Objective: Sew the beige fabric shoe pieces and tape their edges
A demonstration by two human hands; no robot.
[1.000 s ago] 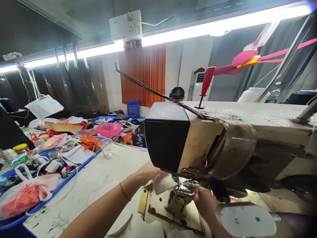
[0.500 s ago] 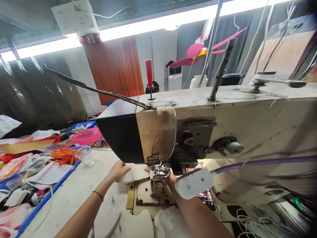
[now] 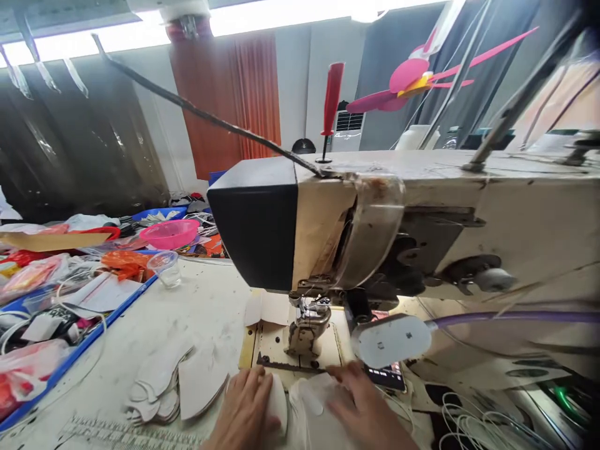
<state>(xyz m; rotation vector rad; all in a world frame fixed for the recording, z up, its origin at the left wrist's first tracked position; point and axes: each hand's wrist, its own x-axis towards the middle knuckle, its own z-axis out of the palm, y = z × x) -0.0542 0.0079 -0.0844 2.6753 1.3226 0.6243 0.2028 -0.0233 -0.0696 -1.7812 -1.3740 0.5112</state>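
My left hand [image 3: 246,409] lies flat, fingers stretched, on a white cut piece [image 3: 276,406] at the table's near edge. Beside it my right hand [image 3: 363,406] rests with fingers spread on another white piece [image 3: 312,400]. Both hands sit just in front of the sewing machine [image 3: 398,225] and its presser foot [image 3: 307,322]. A small white piece [image 3: 267,308] lies behind the foot on the needle plate. A stack of white cut pieces [image 3: 178,381] lies to the left of my left hand.
A blue tray [image 3: 70,356] full of bags and scraps runs along the left. A clear plastic cup [image 3: 165,269] and pink bowl [image 3: 169,233] stand behind it. A phone [image 3: 387,375] lies under the round lamp head [image 3: 391,339]. White cords [image 3: 482,425] coil at the right.
Both hands have drawn back from the presser foot to the table's near edge and now rest on white pieces there. The small piece stays behind the foot. The view has tilted down.
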